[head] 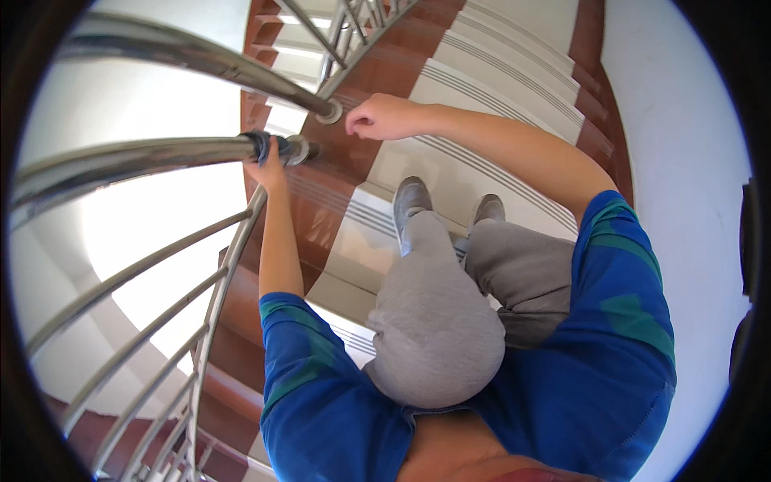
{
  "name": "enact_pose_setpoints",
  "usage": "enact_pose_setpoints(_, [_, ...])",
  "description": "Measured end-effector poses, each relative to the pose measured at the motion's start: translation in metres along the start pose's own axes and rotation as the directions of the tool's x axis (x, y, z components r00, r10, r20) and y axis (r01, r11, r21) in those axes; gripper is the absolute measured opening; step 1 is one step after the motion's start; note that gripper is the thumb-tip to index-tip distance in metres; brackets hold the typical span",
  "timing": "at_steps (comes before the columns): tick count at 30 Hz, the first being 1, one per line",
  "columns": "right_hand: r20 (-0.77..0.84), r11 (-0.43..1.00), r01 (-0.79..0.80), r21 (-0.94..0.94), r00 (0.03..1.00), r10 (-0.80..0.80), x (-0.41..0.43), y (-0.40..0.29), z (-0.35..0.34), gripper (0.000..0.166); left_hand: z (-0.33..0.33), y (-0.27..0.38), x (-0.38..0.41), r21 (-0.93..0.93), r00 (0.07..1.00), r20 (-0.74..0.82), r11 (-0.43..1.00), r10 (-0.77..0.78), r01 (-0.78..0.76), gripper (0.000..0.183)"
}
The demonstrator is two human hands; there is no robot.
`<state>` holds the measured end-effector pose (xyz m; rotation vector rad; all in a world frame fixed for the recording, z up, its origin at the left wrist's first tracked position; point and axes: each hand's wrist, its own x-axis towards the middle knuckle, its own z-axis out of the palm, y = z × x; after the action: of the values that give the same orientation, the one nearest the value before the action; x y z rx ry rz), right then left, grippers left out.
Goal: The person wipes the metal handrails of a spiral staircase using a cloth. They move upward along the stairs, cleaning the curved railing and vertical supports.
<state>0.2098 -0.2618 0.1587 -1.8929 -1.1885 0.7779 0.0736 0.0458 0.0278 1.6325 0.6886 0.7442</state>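
My left hand (268,169) grips a dark blue-grey cloth (260,146) against a shiny metal stair post (150,152). The cloth lies around the post close to its round base collar (298,150). To the right, my right hand (385,117) hangs above the stairs with its fingers loosely curled and nothing visible in it. Its fingertips are near the base of a second metal post (241,69) and apart from it.
Thin metal rails (138,277) slope along the left side. Pale stair treads (385,223) with dark grip lines and a red-brown border (325,211) run under my grey shoes (412,196). A white wall (674,211) stands on the right.
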Motion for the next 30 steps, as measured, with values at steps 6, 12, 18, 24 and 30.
enact_pose_setpoints(6, [-0.011,1.000,-0.006,0.023,1.000,0.006,-0.005,0.016,-0.001,0.023,-0.016,-0.059,0.012,0.491,0.987,0.106,0.856,0.124,-0.161,0.059])
enact_pose_setpoints(12, [0.027,0.993,-0.090,0.083,0.996,0.088,-0.005,0.013,0.008,0.024,-0.016,-0.050,0.008,0.276,0.996,0.087,0.960,0.030,-0.053,0.079])
enact_pose_setpoints(18, [0.001,0.995,-0.058,0.081,0.998,0.058,-0.004,0.003,0.002,0.024,0.024,-0.024,-0.015,0.317,0.933,-0.313,0.907,-0.175,0.277,0.090])
enact_pose_setpoints(24, [0.017,0.993,-0.086,0.076,0.996,0.085,-0.002,0.003,0.002,0.025,0.010,0.000,-0.028,0.512,0.987,-0.153,0.852,-0.038,0.112,0.085])
enact_pose_setpoints(30, [0.020,0.990,-0.112,0.086,0.994,0.111,-0.005,0.014,0.010,0.024,-0.026,0.033,-0.017,0.939,0.971,0.214,0.297,-0.106,-0.174,0.085])
